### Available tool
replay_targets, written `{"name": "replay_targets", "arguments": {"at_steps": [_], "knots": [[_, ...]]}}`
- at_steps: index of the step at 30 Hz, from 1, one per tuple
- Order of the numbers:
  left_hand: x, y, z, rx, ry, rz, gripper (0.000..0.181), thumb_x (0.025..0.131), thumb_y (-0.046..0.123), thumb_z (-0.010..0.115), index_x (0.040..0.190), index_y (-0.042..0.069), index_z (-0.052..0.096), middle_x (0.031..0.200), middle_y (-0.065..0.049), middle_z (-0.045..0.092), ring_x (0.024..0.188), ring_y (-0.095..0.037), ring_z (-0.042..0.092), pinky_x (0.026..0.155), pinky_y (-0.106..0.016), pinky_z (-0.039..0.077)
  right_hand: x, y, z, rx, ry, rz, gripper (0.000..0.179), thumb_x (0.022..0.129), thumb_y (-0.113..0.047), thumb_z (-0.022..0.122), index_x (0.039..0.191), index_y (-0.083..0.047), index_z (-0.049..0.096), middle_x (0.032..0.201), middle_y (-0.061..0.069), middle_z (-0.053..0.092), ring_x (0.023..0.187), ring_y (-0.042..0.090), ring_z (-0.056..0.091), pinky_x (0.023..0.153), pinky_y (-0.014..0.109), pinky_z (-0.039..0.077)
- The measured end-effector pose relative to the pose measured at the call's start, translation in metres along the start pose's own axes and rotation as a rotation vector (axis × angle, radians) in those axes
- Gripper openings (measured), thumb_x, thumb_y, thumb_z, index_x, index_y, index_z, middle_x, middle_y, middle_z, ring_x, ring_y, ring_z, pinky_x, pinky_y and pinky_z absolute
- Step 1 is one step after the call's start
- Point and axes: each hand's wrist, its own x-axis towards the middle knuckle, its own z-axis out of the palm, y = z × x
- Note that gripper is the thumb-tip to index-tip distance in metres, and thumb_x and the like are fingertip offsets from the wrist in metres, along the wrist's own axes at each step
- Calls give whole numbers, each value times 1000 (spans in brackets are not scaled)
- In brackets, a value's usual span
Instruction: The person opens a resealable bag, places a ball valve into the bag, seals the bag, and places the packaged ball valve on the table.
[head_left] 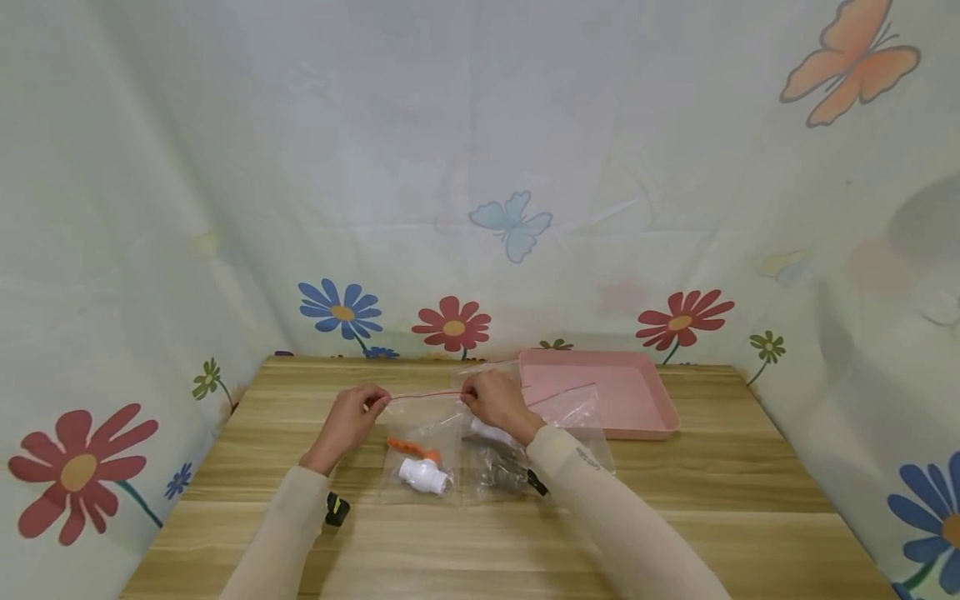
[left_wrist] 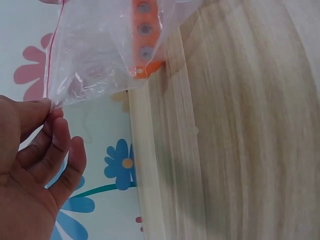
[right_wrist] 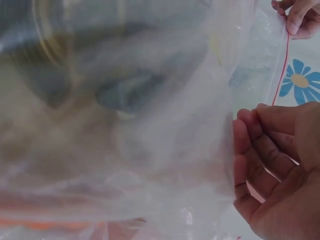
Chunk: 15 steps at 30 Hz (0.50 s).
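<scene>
A clear zip bag (head_left: 429, 417) with a red seal line hangs open-end up between both hands. My left hand (head_left: 351, 422) pinches its left top corner between thumb and forefinger; the other fingers are loosely bent in the left wrist view. At the right end of the seal, my right hand (head_left: 497, 402) pinches the edge. Low in the bag lies a white plastic valve (head_left: 423, 476) with an orange handle (head_left: 411, 451). Beneath the right hand, a second clear bag (head_left: 480, 483) holds white and dark grey pieces, partly hidden by that forearm.
A pink tray (head_left: 660, 422) stands at the back right, with another clear bag (head_left: 577, 410) overlapping its near left corner. A small black object (head_left: 337, 509) shows beside the left sleeve. Floral cloth (head_left: 450, 167) hangs behind the wooden table (head_left: 675, 517).
</scene>
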Motion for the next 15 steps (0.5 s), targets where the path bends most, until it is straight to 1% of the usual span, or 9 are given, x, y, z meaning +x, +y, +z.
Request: {"name": "replay_targets", "arguments": {"at_steps": [3, 8, 11, 15], "knots": [[1, 0, 1, 16, -8, -6, 15, 96, 13, 62, 100, 5, 73, 92, -7, 72, 81, -18, 63, 76, -39, 54, 1, 1, 2, -2, 6, 6, 10, 91, -20, 68, 89, -15, 77, 85, 0, 74, 77, 19, 67, 69, 36, 54], [3, 0, 2, 16, -23, -24, 18, 97, 16, 60, 104, 3, 72, 95, -8, 71, 83, -19, 63, 77, -39, 53, 2, 3, 5, -9, 8, 14, 10, 91, -21, 68, 88, -16, 77, 85, 0, 74, 78, 19, 67, 69, 36, 54], [4, 0, 2, 13, -62, -70, 25, 98, 20, 59, 113, 2, 69, 99, -9, 71, 87, -21, 63, 79, -40, 54, 3, 4, 6, -3, -10, 33, 10, 91, -21, 68, 90, -15, 77, 87, 0, 74, 80, 18, 67, 70, 36, 54], [4, -1, 1, 10, -100, -122, 37, 99, 25, 58, 128, 1, 61, 109, -13, 69, 96, -27, 66, 85, -46, 55, 4, 6, 4, 14, -46, 70, 14, 91, -19, 67, 100, -13, 75, 92, 3, 74, 84, 19, 67, 74, 35, 55]]}}
